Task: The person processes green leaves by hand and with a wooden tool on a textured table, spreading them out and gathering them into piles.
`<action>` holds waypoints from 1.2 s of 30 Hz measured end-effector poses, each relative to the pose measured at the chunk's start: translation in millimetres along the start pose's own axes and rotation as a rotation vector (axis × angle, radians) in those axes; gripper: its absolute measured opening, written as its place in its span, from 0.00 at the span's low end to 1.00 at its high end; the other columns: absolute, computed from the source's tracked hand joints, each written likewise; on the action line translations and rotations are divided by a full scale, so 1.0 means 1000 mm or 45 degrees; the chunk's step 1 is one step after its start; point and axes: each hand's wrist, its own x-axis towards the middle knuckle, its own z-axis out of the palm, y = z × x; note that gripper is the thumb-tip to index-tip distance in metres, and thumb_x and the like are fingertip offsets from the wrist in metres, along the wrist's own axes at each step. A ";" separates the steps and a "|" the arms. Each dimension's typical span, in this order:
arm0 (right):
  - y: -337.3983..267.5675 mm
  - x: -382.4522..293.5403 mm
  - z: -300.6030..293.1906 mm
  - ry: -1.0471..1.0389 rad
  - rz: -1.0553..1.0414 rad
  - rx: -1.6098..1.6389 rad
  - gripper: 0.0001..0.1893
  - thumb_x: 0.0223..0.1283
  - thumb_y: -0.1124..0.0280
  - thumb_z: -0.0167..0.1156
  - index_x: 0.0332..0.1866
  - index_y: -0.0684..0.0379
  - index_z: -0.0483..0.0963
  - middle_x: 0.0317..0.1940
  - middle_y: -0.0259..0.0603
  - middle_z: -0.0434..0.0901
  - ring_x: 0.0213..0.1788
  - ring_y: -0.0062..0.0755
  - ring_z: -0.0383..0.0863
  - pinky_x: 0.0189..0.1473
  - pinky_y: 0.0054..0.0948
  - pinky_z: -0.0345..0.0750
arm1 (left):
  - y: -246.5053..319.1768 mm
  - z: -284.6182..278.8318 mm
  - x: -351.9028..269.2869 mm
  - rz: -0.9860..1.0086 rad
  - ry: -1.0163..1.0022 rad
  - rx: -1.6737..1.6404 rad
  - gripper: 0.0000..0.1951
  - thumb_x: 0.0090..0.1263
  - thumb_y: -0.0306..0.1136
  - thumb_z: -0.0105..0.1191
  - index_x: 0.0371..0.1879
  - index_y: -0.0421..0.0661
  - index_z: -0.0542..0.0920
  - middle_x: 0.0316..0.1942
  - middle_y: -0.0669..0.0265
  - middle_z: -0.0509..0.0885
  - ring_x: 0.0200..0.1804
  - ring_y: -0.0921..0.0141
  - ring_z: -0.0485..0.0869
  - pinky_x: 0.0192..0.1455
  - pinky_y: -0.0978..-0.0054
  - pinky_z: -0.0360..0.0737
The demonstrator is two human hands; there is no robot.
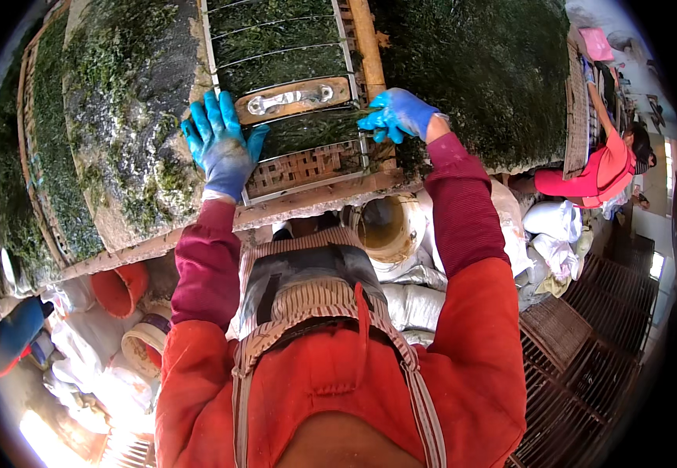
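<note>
My left hand [221, 137], in a blue coated glove, lies with fingers spread on the left rail of a light metal frame [276, 54] with crossbars. Dark green seaweed-like plant matter [309, 128] fills the frame's sections, over a woven mat [303, 167]. A wooden board with a clear handle [294, 100] rests across the frame between my hands. At the frame's right rail is my right hand [399, 117], also gloved, its fingers bent near green strands; whether it pinches some is unclear. A bamboo pole [368, 44] runs just beyond the right rail.
More green matter [467, 76] covers the worktop on both sides. Below its edge [326, 202] stand a pale bucket [388, 228], a red bucket [119, 289] and white sacks [554, 222]. Another person [601, 167] is at the far right. Slatted racks [595, 304] stand lower right.
</note>
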 end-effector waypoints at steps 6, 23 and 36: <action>0.084 -0.030 -0.067 1.059 -0.121 -1.055 0.28 0.60 0.75 0.69 0.69 0.54 0.80 0.63 0.48 0.84 0.57 0.46 0.87 0.58 0.43 0.84 | -0.038 -0.041 -0.001 0.067 -0.175 -0.568 0.32 0.72 0.50 0.65 0.71 0.47 0.77 0.73 0.56 0.77 0.80 0.51 0.67 0.84 0.47 0.54; 0.171 -0.017 -0.014 1.647 -1.078 -0.453 0.24 0.62 0.72 0.64 0.66 0.55 0.79 0.67 0.54 0.79 0.70 0.56 0.77 0.74 0.52 0.74 | 0.013 -0.012 -0.034 0.637 -0.350 -0.050 0.22 0.78 0.41 0.55 0.69 0.50 0.78 0.73 0.57 0.78 0.73 0.51 0.76 0.70 0.52 0.74; 0.213 -0.014 -0.108 1.361 -0.710 0.830 0.28 0.53 0.86 0.57 0.62 0.59 0.84 0.56 0.43 0.88 0.55 0.37 0.86 0.57 0.36 0.83 | 0.010 -0.013 -0.032 0.637 -0.356 -0.037 0.23 0.75 0.38 0.58 0.68 0.49 0.78 0.73 0.58 0.77 0.72 0.53 0.76 0.68 0.52 0.74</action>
